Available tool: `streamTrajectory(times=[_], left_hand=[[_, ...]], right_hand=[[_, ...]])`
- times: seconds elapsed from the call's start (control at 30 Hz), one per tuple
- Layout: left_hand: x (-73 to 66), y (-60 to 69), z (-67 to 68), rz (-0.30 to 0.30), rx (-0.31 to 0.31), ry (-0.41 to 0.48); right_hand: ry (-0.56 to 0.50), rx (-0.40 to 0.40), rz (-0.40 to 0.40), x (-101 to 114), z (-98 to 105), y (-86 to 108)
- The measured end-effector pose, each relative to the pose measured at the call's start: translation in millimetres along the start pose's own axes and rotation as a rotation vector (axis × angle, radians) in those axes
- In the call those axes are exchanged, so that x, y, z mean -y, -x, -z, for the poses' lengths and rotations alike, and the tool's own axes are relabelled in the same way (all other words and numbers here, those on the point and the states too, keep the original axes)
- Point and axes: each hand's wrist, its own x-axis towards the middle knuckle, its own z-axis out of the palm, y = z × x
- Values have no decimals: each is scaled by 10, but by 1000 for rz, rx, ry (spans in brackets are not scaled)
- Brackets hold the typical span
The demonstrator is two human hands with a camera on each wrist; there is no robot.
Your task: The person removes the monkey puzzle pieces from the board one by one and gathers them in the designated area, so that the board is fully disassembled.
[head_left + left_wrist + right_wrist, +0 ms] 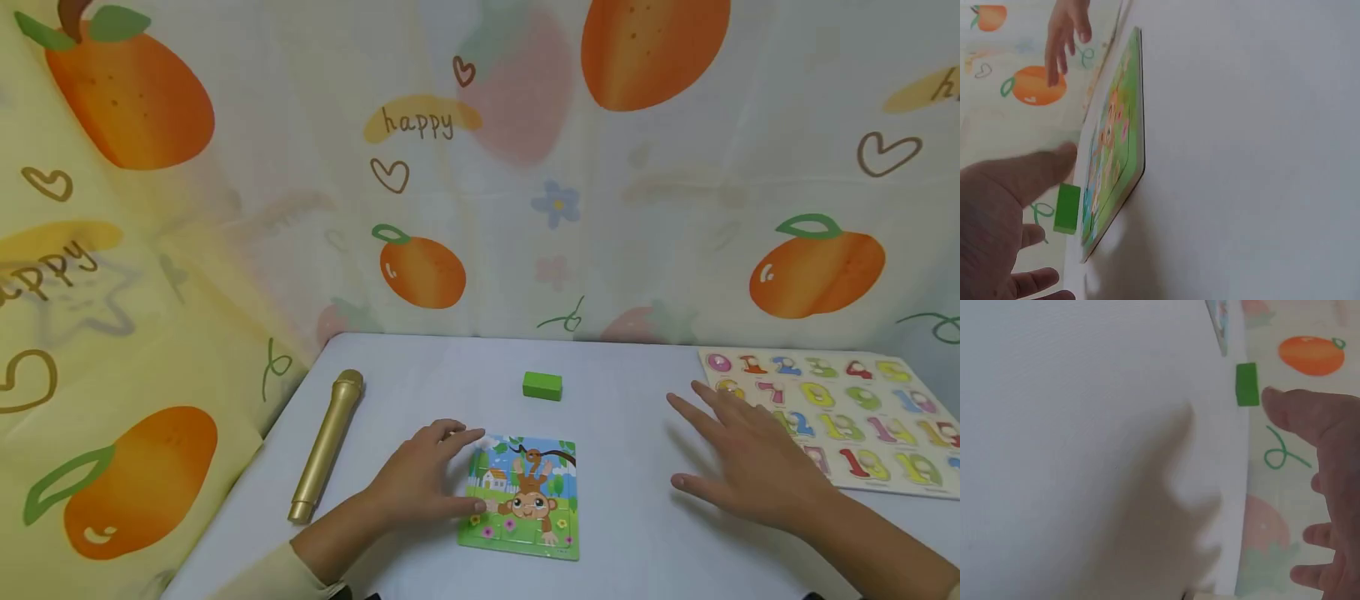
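A square puzzle with a monkey picture (528, 492) lies flat near the table's front middle. My left hand (420, 479) hovers at its left edge, thumb and fingers spread and nothing held; the left wrist view shows the hand (997, 219) beside the puzzle (1113, 144). Behind the puzzle sits a green block (542, 386), seen also in the right wrist view as a green shape (1247, 384). My right hand (757, 458) is in the air to the right, fingers apart and empty, close to the number board (840, 425).
On the table's left side lies a gold microphone-shaped object (326, 450). The board with coloured numbers fills the back right corner. A curtain printed with oranges and hearts (517, 233) hangs behind the white table (622, 533) and along its left side.
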Motion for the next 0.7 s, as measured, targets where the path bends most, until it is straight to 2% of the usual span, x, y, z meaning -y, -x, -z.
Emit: streamTrajectory(times=[0.1, 0.33, 0.5, 0.7], left_hand=[[-33, 38, -60, 24, -25, 36], [-121, 126, -189, 75, -68, 119], [-188, 190, -218, 70, -71, 198], [-231, 240, -252, 69, -72, 275]], right_hand=[[-52, 16, -5, 42, -23, -44], [-266, 68, -55, 234, -101, -162], [-342, 135, -83, 380, -115, -271], [-396, 200, -43, 501, -187, -424]])
